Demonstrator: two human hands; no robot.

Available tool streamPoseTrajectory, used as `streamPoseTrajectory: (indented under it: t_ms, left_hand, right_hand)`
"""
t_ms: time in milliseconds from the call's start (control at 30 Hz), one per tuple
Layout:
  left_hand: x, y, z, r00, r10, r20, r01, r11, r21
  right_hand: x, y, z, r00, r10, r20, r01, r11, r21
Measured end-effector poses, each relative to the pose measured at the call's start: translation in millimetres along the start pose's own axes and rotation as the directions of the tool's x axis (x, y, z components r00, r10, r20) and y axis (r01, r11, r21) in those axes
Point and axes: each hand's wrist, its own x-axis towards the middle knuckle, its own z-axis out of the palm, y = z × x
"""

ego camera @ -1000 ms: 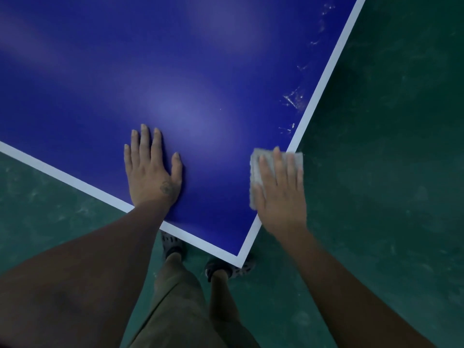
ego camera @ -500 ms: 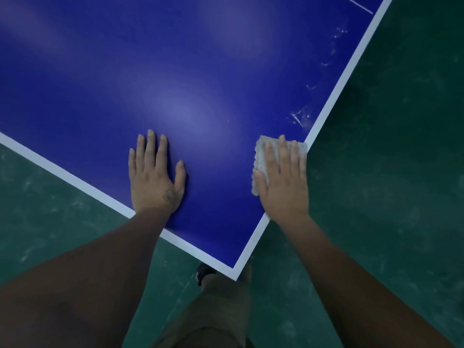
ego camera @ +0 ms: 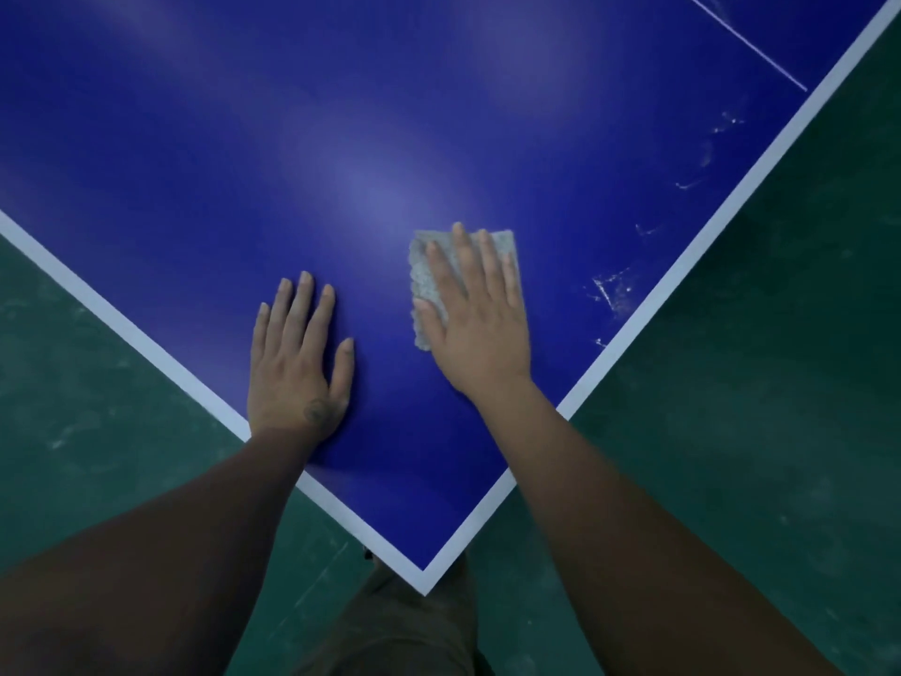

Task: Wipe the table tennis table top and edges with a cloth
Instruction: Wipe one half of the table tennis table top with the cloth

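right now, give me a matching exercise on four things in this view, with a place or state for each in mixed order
Things
1. left hand
2. cloth
3. white smudges
4. floor

Places or states
a. beside the white border line on the right side of the table
b. flat on the bare blue surface, holding nothing
c. green, around the table corner
d. under the straight fingers of the right hand

Pairs: 1-b, 2-d, 3-a, 4-c
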Motion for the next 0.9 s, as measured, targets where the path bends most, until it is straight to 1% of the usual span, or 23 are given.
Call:
streamPoseTrajectory:
  t_ms: [67,167,233,300,333,367,433,500,567,633,700,800,900]
  left_hand:
    - [0.6,1.6,-1.5,1.0,-0.005,0.006,0.005,1.0,-0.011]
    - [1.2,2.5,-2.8,1.0,-0.004,0.012,0.004,1.0,-0.016]
    - [1.2,3.0,-3.3,1.0,-0.005,0.015,0.005,1.0,-0.019]
    - [1.4,3.7,-3.2,1.0,-0.009,0.02,0.009,1.0,-0.025]
    - [1.6,3.6,-3.1,1.0,-0.012,0.023,0.013,1.0,-0.027]
    - [1.7,3.4,-3.5,1.0,-0.014,0.026,0.015,0.999,-0.029]
    - [1.7,2.9,-3.7,1.0,-0.011,0.029,0.012,0.999,-0.031]
    - [2.0,2.7,-3.5,1.0,-0.008,0.026,0.009,0.999,-0.035]
    - [2.0,3.0,-3.3,1.0,-0.011,0.023,0.012,0.999,-0.035]
    - [2.3,3.5,-3.1,1.0,-0.009,0.018,0.01,0.999,-0.04]
    - [2.6,3.7,-4.1,1.0,-0.01,0.018,0.01,0.999,-0.047]
    - [2.6,5.3,-6.2,1.0,-0.015,0.02,0.016,0.999,-0.051]
    - [2.9,5.4,-6.9,1.0,-0.017,0.025,0.018,0.999,-0.041]
  right_hand:
    - [-19.4,38.0,-4.7,0.995,0.098,-0.014,-0.098,0.995,0.012]
    - [-51.9,89.2,-11.6,0.965,0.261,-0.007,-0.261,0.965,-0.012]
    - [-65.9,105.0,-13.5,0.934,0.358,0.004,-0.358,0.934,0.0]
    - [-65.2,100.3,-12.7,0.904,0.428,0.006,-0.428,0.904,0.007]
    - [-59.0,91.6,-12.3,0.901,0.435,0.004,-0.435,0.901,0.011]
    - [-50.2,80.1,-12.0,0.913,0.409,-0.002,-0.409,0.912,0.014]
    - [-30.7,51.1,-10.2,0.961,0.277,-0.004,-0.277,0.961,-0.01]
    - [-12.9,26.2,-7.7,0.993,0.118,0.023,-0.118,0.993,-0.018]
    - [-2.9,21.6,-6.8,0.999,0.003,0.042,-0.003,1.0,-0.01]
    - [-5.2,39.8,-7.6,0.998,-0.041,0.04,0.042,0.999,-0.02]
    - [-19.3,72.6,-11.0,0.999,0.012,0.029,-0.012,1.0,-0.011]
    - [-52.8,122.2,-19.5,0.978,0.206,0.02,-0.206,0.978,-0.01]
    - [-65.1,132.1,-20.3,0.936,0.35,0.04,-0.348,0.936,-0.042]
